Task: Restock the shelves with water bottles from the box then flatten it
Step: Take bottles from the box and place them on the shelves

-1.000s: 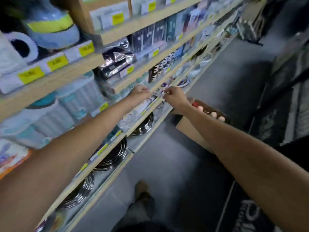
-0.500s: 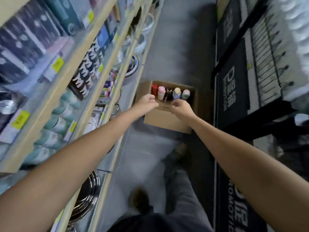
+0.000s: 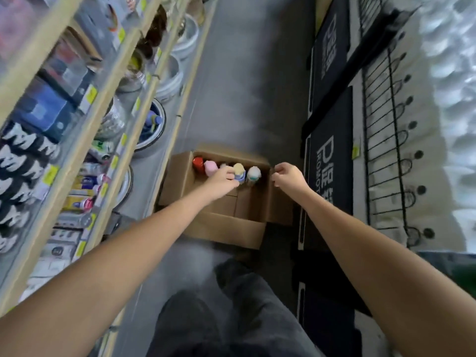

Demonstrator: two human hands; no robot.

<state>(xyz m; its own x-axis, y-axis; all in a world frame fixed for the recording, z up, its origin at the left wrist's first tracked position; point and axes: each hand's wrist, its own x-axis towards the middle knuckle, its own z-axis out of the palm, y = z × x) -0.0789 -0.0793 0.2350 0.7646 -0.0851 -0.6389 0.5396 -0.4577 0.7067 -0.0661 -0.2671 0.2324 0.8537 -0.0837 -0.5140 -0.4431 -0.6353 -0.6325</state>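
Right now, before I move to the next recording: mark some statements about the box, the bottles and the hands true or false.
1. The cardboard box sits on the floor with its flaps open. True.
2. The box is empty. False: a row of bottles stands along its far side.
3. The left hand reaches into the box, at the yellow-capped bottle. True.
4. The right hand holds a bottle over the shelves. False: it is at the box's right edge, with no bottle in it.
5. The red bottle stands at the end of the row farthest from the shelves. False: it is the one nearest them.
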